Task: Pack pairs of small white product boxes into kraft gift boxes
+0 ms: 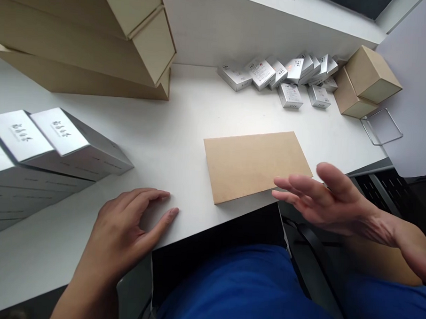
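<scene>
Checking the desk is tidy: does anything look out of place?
The small silver boxes at the back lie tumbled, leaning on one another rather than in a row. The flat brown box near the right hand looks undamaged.

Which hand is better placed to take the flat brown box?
Probably the right hand: its open fingers hover at a corner of the flat brown box. The left hand rests on the table, farther away.

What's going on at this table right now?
A person is at a white table. Their left hand rests open on the table near its front edge and holds nothing. Their right hand is open too, at the near right corner of a flat brown box. Long silver boxes lie to the left, and small silver boxes lie at the back.
</scene>
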### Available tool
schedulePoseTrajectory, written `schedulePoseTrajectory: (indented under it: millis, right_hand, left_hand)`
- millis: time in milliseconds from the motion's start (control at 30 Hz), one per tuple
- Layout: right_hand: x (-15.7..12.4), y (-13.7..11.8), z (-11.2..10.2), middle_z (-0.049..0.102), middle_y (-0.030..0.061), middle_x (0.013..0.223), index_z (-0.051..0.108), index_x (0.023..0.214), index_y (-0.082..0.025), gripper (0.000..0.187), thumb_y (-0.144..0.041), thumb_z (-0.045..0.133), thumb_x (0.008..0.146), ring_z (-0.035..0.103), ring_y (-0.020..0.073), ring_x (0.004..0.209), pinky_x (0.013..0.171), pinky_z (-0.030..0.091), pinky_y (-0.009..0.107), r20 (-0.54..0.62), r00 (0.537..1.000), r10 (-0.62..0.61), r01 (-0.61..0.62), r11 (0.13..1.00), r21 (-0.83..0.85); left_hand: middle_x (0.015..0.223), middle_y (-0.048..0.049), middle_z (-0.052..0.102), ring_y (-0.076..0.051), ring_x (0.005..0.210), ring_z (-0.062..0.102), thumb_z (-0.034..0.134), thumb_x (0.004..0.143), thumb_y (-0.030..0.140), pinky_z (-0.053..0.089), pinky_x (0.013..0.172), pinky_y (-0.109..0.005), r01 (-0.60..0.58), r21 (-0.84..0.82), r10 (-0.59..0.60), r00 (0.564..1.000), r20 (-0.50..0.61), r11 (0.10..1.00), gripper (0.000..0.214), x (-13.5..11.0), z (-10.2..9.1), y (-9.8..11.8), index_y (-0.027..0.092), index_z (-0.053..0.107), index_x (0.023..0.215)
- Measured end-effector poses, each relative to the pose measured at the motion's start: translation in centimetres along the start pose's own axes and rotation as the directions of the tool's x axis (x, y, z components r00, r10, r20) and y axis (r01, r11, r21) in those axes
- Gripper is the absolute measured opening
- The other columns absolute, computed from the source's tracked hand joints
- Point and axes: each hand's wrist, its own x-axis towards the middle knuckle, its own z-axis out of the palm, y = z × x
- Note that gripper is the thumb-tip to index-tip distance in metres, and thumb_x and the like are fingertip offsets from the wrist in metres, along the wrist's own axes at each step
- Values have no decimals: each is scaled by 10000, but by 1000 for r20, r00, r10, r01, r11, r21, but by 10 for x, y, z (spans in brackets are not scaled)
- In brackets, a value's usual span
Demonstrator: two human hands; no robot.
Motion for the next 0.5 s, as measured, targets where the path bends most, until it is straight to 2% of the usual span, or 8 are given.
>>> schedulePoseTrajectory:
  millis: [100, 200, 267, 433, 500]
  right_hand:
    - [0, -9, 11, 234, -122, 1836, 67, 1732, -553, 1074, -834, 651, 875, 37, 232, 1745, 1420, 161, 477, -25, 1000, 4, -2, 996, 89]
    - [3, -17, 16, 283, -153, 1814, 160, 1717, -577, 953, -817, 617, 916, 42, 200, 1742, 1428, 120, 444, -39, 998, 49, -44, 990, 133]
    - [4, -18, 17, 318, -156, 1800, 192, 1707, -586, 959, -825, 643, 895, 48, 190, 1741, 1426, 124, 434, -46, 998, 53, -45, 988, 149]
    - [-5, -3, 14, 292, -83, 1817, 87, 1741, -527, 1329, -843, 825, 682, 49, 269, 1740, 1410, 202, 505, -31, 995, 92, -84, 976, 200]
    - [-7, 6, 13, 295, -93, 1812, 103, 1736, -541, 1389, -835, 865, 612, 66, 284, 1738, 1405, 228, 514, -7, 995, 97, -93, 970, 223]
  left_hand:
    - [1063, -104, 757, -296, 983, 725, 583, 1061, 470, 510, 865, -404, 11, -4, -11, 1000, -1, 1000, 312, 0, 1, -1, 177, 664, 1132]
    - [1059, -106, 758, -290, 979, 727, 592, 1058, 466, 514, 864, -399, 5, -11, -5, 1000, 4, 1000, 305, 0, 1, -1, 179, 662, 1130]
    - [1067, -106, 758, -287, 983, 728, 598, 1056, 461, 517, 867, -396, 6, -11, -6, 1000, 8, 1000, 296, 0, 1, -2, 182, 657, 1133]
    - [1078, -105, 762, -292, 1000, 728, 595, 1053, 472, 520, 878, -397, 15, -1, -15, 1000, 11, 1000, 309, -1, 0, -2, 183, 660, 1141]
    - [1078, -107, 762, -295, 1006, 728, 591, 1055, 476, 519, 883, -397, 18, 2, -18, 1000, 9, 1000, 319, -1, 0, -2, 178, 665, 1141]
